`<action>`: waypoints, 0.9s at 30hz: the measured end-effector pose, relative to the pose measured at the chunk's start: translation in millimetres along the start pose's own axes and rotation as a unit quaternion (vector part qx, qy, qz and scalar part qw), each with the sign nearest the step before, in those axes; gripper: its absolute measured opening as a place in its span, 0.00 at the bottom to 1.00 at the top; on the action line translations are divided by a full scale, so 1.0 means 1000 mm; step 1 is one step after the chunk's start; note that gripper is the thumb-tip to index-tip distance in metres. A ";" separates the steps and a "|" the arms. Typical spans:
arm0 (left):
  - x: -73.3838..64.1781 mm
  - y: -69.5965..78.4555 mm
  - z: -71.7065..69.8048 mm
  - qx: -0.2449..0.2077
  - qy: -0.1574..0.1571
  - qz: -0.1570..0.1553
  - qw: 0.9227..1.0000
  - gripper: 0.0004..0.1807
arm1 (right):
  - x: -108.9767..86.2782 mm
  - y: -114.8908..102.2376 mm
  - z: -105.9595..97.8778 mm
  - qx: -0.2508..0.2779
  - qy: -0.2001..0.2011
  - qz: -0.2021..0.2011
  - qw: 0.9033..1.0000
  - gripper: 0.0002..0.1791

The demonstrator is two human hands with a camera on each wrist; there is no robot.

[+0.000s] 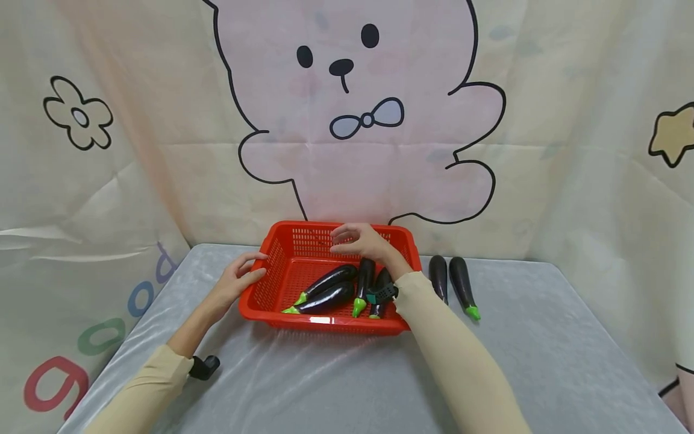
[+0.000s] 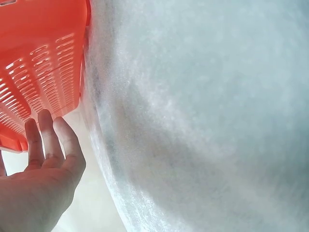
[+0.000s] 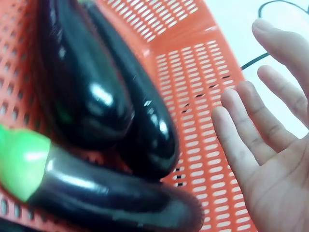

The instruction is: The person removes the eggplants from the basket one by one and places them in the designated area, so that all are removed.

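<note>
Basket, red and slotted, stands on the grey desk with four eggplants inside; two more eggplants lie just beside it, at right. Left hand is at the basket's left rim, fingers loosely extended; whether it touches, I cannot confirm. Right hand hovers above the basket, fingers spread and relaxed, palm unoccupied.

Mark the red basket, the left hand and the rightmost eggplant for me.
Red basket (image 1: 347, 323): head view, front rim.
Left hand (image 1: 232, 284): head view, middle of the hand.
Rightmost eggplant (image 1: 463, 285): head view, dark body.
</note>
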State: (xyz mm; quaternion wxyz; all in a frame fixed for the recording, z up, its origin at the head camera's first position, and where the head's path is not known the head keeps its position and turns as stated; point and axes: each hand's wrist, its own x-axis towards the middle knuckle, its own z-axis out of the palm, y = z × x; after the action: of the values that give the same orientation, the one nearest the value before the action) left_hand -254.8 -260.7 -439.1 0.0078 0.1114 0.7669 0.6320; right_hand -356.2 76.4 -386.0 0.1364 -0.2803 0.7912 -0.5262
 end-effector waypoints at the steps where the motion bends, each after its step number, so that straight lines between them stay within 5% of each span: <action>1: 0.000 0.000 0.000 0.001 0.001 -0.001 1.000 0.25 | 0.000 0.001 0.000 -0.012 -0.003 0.004 1.000 0.29; 12: 0.001 -0.001 0.000 0.003 0.004 -0.010 1.000 0.25 | 0.003 0.011 -0.001 -0.050 -0.073 0.016 0.996 0.30; 27: 0.001 0.000 0.000 0.007 0.007 -0.010 1.000 0.25 | 0.008 0.019 0.001 -0.075 -0.090 0.027 0.993 0.30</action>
State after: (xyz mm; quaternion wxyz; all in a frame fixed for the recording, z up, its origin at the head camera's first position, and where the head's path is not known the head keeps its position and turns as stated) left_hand -256.2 -260.6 -439.3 0.0078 0.0990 0.7722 0.6276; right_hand -367.9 76.3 -403.5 0.1996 -0.3144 0.8202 -0.4342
